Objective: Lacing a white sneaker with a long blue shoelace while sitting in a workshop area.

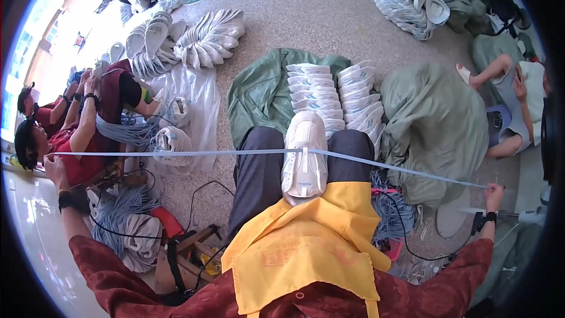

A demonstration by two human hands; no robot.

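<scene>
A white shoe [305,168] is wedged between my knees, over the yellow apron [300,241]. A light blue shoelace [218,153] crosses the shoe's middle and stretches out to both sides, nearly straight. Far out at the left, my left hand [57,172] is closed on one end of the lace. My right hand [494,196], arm spread wide to the right, pinches the other end. Exactly how the lace passes through the shoe is too small to make out.
Two stacks of white shoe uppers [318,97] lie beyond my knees on green cloth [253,94]. Bundles of blue laces [120,218] hang at my left; more laces [393,215] sit in a pink basket at my right. Co-workers [76,123] sit at left and right.
</scene>
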